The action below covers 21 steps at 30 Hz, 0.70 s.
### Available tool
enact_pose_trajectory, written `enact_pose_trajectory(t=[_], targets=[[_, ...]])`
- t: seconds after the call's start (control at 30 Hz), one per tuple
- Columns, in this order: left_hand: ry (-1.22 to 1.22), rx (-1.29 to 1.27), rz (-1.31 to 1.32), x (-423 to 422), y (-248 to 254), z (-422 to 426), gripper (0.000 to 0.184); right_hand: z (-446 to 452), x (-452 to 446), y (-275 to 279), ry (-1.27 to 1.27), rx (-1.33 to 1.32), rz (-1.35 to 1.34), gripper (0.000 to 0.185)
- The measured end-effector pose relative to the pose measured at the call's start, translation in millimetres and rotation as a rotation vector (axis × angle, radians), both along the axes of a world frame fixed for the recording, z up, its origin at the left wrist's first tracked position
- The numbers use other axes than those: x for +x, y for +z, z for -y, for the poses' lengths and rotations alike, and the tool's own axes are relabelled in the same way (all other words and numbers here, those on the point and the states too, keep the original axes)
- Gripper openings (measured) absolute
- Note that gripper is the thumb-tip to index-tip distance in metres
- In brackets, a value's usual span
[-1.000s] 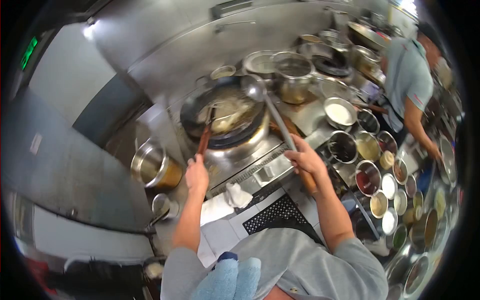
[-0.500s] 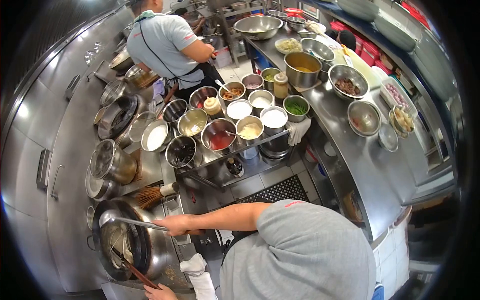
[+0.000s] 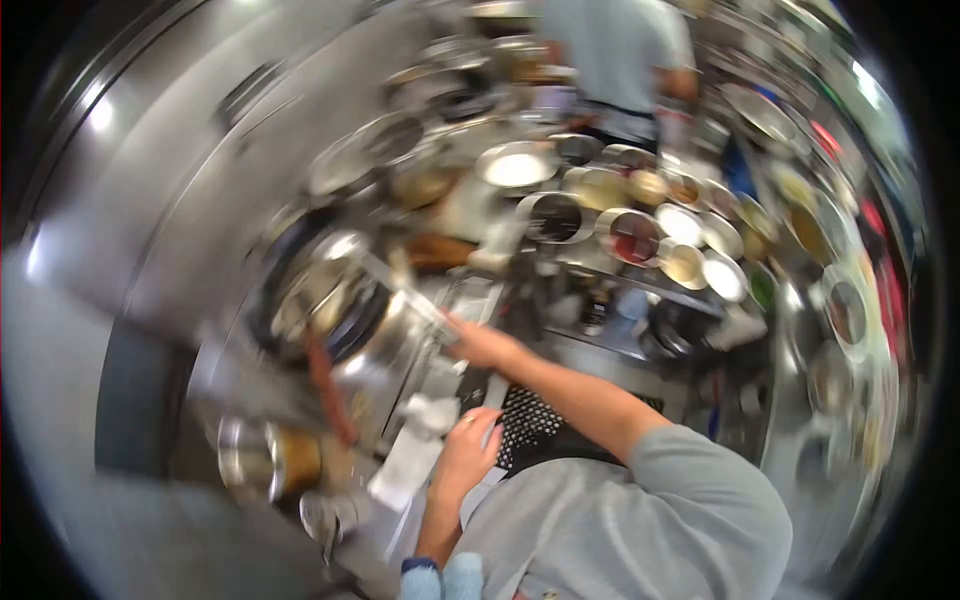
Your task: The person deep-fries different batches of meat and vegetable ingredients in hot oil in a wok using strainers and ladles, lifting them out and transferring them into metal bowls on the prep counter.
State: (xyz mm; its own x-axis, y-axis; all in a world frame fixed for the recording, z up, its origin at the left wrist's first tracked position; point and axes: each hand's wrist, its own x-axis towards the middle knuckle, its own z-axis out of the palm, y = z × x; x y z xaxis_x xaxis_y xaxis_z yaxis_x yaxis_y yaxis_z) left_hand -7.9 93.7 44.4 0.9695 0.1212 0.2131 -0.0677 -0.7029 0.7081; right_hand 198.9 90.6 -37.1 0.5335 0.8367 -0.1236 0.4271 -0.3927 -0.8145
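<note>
Steel walls [image 3: 180, 150] and a steel stove surround the work in the head view, which is blurred. On the left, the ladle's [image 3: 410, 297] bowl sits in or just over the wok [image 3: 368, 322]; the right hand [image 3: 482, 342] is closed around the handle. It looks stiff, heaviest at the bowl, best held near the handle's end. Another tool's wooden handle [image 3: 328, 392], probably light, crosses the wok's near rim. Beside the white cloth [image 3: 402, 470], the left hand [image 3: 466, 450] curls loosely, seemingly empty. Bowls [image 3: 632, 237] crowd the desk [image 3: 645, 287] on the right.
</note>
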Motion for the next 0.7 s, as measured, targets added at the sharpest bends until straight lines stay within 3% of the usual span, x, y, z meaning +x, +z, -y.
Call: enact_pose_trajectory(t=[0.03, 0.07, 0.27, 0.47, 0.57, 0.6, 0.7], targets=[[0.033, -0.024, -0.007, -7, -2, -2, 0.020, 5, 4, -6, 0.023, 0.096, -0.092, 0.077], [0.086, -0.032, -0.008, -13, -5, -6, 0.021, 2, 7, -17, 0.024, 0.195, 0.045, 0.076], [0.352, 0.016, -0.143, -66, -20, -18, 0.024, 8, 3, 19, 0.086, 0.183, -0.067, 0.073], [0.538, 0.024, -0.363, -85, -40, 21, 0.027, 18, 12, 32, 0.111, 0.120, -0.164, 0.072], [0.555, -0.022, -0.253, -75, -53, 53, 0.019, 22, 21, 29, 0.142, 0.156, -0.199, 0.072], [0.517, -0.034, -0.365, -71, -55, 60, 0.027, 23, 24, 29, 0.148, 0.177, -0.234, 0.071], [0.490, -0.036, -0.357, -56, -55, 86, 0.027, 22, 42, 30, 0.187, 0.263, -0.391, 0.066]])
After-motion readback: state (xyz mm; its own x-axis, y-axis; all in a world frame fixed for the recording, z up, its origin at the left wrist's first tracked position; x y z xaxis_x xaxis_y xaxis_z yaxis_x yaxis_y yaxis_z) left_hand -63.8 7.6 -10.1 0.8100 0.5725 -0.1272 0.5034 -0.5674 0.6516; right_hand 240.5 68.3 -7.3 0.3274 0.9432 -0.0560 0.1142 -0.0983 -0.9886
